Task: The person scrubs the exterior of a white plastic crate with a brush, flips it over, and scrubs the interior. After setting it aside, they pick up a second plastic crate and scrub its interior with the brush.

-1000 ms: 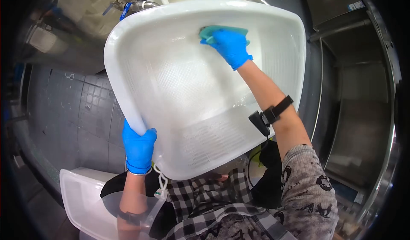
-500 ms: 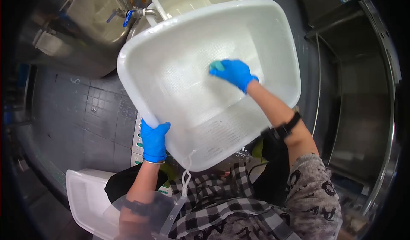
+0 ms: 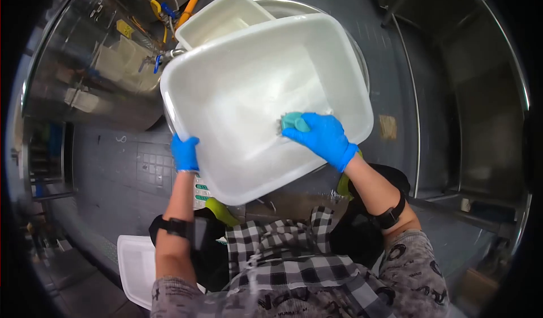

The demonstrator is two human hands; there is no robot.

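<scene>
A big white plastic tub (image 3: 243, 86) is tipped toward me, its hollow facing up. My left hand (image 3: 185, 154), in a blue glove, is closed around the tub's left rim. In my blue-gloved right hand (image 3: 328, 140) is a teal scrub brush (image 3: 293, 121), gripped between thumb and fingers. Its dark bristles point left, close against the tub's inner surface, right of the middle. Part of the brush handle is hidden by the fingers.
Behind the tub are a smaller white bin (image 3: 212, 24) and a round metal rim (image 3: 365, 63). A blue-handled tap (image 3: 158, 62) sits at its left. Another white tub (image 3: 136, 264) is at lower left. Steel shelving (image 3: 475, 103) lines the right side.
My right hand has brought the brush down toward me inside the tub. The tub sits a little farther left in view, and my left hand appears higher, still on its rim.
</scene>
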